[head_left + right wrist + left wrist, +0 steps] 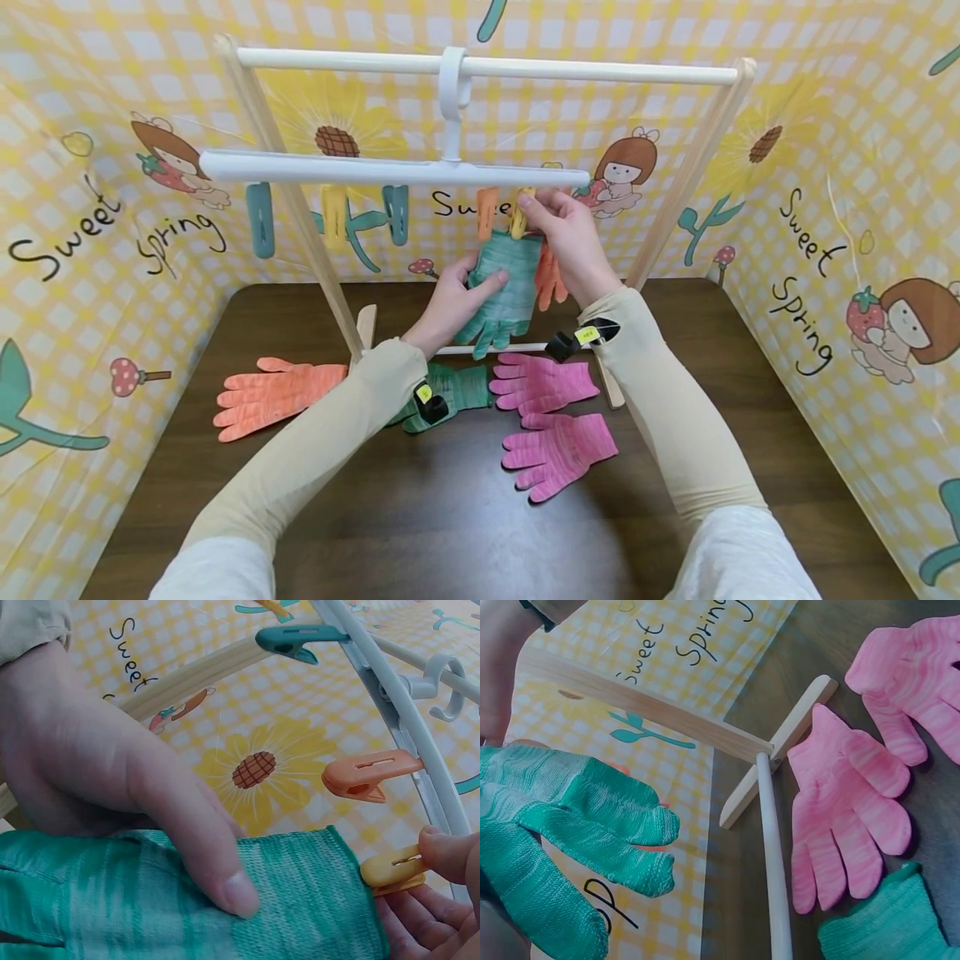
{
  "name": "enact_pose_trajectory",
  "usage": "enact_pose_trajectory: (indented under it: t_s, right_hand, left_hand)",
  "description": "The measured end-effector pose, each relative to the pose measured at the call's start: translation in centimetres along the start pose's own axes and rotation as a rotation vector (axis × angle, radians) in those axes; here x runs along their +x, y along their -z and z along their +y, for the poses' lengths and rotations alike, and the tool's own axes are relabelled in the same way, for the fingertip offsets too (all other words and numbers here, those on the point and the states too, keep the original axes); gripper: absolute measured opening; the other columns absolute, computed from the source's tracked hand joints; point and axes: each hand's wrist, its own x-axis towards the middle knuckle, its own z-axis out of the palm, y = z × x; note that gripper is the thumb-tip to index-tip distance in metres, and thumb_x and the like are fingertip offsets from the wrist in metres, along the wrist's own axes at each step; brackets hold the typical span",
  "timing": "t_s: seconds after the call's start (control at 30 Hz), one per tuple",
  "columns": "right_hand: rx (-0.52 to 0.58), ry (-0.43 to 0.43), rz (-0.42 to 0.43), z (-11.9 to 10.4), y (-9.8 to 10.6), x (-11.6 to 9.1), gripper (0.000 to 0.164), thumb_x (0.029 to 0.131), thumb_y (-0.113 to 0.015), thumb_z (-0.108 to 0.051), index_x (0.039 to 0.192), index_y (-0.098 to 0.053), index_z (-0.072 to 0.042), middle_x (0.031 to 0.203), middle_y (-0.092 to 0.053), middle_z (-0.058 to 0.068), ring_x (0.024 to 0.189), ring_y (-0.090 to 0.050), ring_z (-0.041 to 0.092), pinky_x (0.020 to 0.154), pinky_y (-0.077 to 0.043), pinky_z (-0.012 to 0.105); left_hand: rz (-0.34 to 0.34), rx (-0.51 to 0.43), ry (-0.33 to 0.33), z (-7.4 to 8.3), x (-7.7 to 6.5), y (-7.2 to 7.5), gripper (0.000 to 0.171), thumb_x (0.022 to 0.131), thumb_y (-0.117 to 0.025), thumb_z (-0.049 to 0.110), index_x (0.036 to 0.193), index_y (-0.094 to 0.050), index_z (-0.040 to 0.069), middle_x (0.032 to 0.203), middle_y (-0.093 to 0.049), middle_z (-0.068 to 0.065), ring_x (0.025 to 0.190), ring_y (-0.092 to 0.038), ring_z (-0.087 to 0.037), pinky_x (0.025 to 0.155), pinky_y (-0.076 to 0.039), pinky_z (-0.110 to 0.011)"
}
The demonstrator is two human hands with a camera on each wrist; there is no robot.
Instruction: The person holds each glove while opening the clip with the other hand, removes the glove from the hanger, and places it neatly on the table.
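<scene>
My left hand (453, 304) holds a green knitted glove (513, 283) below the hanger, thumb across its front and fingers pointing down. My right hand (573, 237) pinches a yellow clip (517, 218) under the right part of the white hanger (337, 171). In the right wrist view the clip's tip (375, 874) meets the edge of the glove's cuff (315, 862); whether it grips the fabric I cannot tell. Just left of it hangs an orange clip (487, 212). Behind my right hand shows part of an orange glove (551, 279), its top hidden.
The hanger hooks over the top bar (337, 60) of a wooden rack. More clips hang leftward: a teal clip (260, 221) and a yellow one (334, 215) among them. On the table lie an orange glove (277, 393), a green glove (461, 387) and two pink gloves (558, 454).
</scene>
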Motion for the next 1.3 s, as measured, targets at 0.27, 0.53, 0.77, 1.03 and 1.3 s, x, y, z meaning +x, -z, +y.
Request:
enact_pose_trajectory:
  t_s: [0.27,0.53,0.77,1.03,1.3]
  right_hand:
    - [0.049,-0.008,-0.018,0.1,0.0,-0.1,0.027,0.104,-0.065,-0.020,0.121,-0.063,0.001,0.097,-0.066,-0.003,0.083,-0.062,0.012,0.090,-0.054,0.033]
    - [0.092,0.007,-0.028,0.3,0.0,-0.2,0.019,0.104,-0.066,-0.020,0.112,-0.065,-0.004,0.092,-0.062,-0.002,0.080,-0.058,0.011,0.082,-0.055,0.028]
    - [0.119,-0.012,-0.025,0.4,0.0,-0.3,0.032,0.103,-0.066,-0.022,0.125,-0.064,0.002,0.102,-0.062,0.000,0.082,-0.058,0.012,0.089,-0.055,0.031]
    - [0.123,-0.012,-0.047,0.7,0.2,-0.6,0.042,0.104,-0.064,-0.020,0.137,-0.057,0.006,0.110,-0.065,0.002,0.089,-0.063,0.013,0.092,-0.055,0.030]
    - [0.165,0.004,-0.103,1.5,0.9,-0.9,0.032,0.106,-0.060,-0.016,0.130,-0.061,0.005,0.113,-0.070,0.009,0.101,-0.071,0.017,0.104,-0.051,0.035]
  left_hand:
    - [0.029,0.048,-0.012,-0.9,-1.1,0.7,0.032,0.103,-0.067,0.022,0.127,-0.066,0.002,0.113,-0.072,-0.011,0.092,-0.069,-0.015,0.084,-0.057,-0.031]
    - [0.040,0.092,-0.033,-1.7,-2.6,1.5,0.025,0.103,-0.067,0.021,0.122,-0.068,0.004,0.106,-0.071,-0.003,0.086,-0.064,-0.012,0.082,-0.054,-0.027]
    - [0.044,0.105,-0.016,-2.5,-3.6,2.0,0.027,0.103,-0.067,0.020,0.125,-0.069,0.004,0.113,-0.072,-0.007,0.090,-0.067,-0.013,0.083,-0.054,-0.027]
    - [0.030,0.133,-0.018,-2.9,-4.6,2.4,0.027,0.103,-0.066,0.018,0.126,-0.068,0.004,0.118,-0.071,-0.011,0.096,-0.066,-0.013,0.088,-0.054,-0.027]
    - [0.006,0.170,0.022,-3.2,-5.7,3.1,0.022,0.104,-0.066,0.024,0.117,-0.068,0.005,0.107,-0.070,-0.008,0.089,-0.063,-0.015,0.083,-0.052,-0.027]
